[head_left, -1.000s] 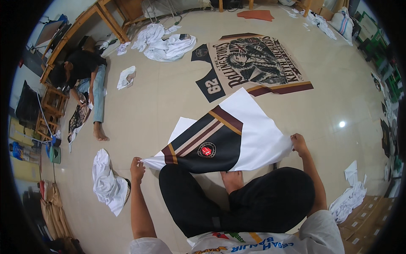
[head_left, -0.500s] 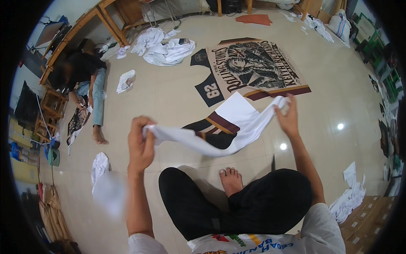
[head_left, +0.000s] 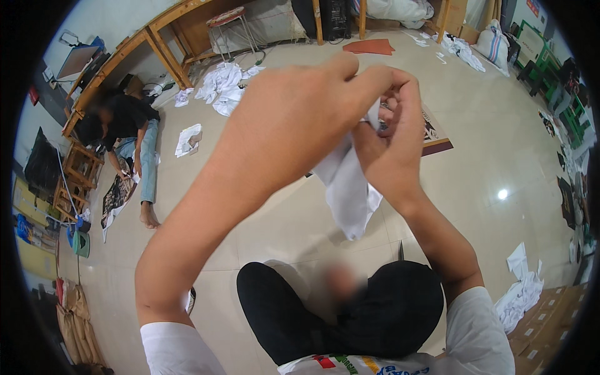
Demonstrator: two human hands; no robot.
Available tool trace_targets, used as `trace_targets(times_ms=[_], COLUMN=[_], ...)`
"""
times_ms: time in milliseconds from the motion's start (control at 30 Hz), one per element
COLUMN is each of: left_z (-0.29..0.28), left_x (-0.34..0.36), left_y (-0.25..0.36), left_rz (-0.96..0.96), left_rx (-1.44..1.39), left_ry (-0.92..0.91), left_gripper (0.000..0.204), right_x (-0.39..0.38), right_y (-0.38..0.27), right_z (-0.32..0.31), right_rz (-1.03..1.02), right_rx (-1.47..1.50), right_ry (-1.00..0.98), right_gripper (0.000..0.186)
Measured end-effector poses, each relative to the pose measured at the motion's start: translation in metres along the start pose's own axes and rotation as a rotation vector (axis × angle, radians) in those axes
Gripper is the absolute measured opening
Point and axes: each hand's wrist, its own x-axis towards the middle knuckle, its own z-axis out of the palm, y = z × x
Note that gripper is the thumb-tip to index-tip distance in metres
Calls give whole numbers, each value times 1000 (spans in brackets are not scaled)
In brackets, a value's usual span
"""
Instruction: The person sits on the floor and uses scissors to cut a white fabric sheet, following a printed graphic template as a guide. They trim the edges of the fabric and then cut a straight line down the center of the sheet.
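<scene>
My left hand [head_left: 306, 109] is raised close to the view, back turned up, and reaches across to my right hand [head_left: 397, 144]. Both hands are closed together at the gathered top of a white fabric piece [head_left: 350, 194]. The cloth hangs down in folds between my arms, above the floor. My left fingertips are mostly hidden behind the hand, while the right fingers are curled. Beyond the right wrist shows the edge of a printed beige fabric panel [head_left: 437, 132] with a maroon border; my hands cover the rest.
A dark pointed blade [head_left: 401, 251] lies beside my right knee. White cloth heaps lie at the back [head_left: 220, 84] and right [head_left: 522, 294], near brown boxes [head_left: 547, 325]. On the left, a person [head_left: 128, 122] sits on the floor handling printed fabric. A stool [head_left: 226, 17] stands behind.
My hands were apart, stretching the white fabric piece low over the floor. The left has swung up and right to meet the right hand, and the cloth now hangs bunched.
</scene>
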Motion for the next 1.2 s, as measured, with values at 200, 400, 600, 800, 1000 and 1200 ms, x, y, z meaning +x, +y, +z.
trace_targets(times_ms=[200,400,600,800,1000,1200], left_z=[-46,-69,-9,-56,-145,-160], left_x=[-2,-51,-97,-93,-134,-277], left_y=[-34,-93,-192,-270,-215,-93], left_rz=[-64,-345,-557,-765,-548,-532], left_rx=[78,54,82,152,321,348], left_ry=[203,102,-30,341,591,568], left_gripper=[16,13,19,41,45,37], right_x=[-24,-43,49,175,166,36], right_y=[43,141,202,165,83,93], right_z=[-32,-104,-111,-80,-116,-125], right_rz=[162,393,366,255,204,304], right_rx=[-321,-606,-487,-331,143,492], right_ry=[-106,-386,-618,-307,-281,-226], right_gripper=[31,14,16,32,38,33])
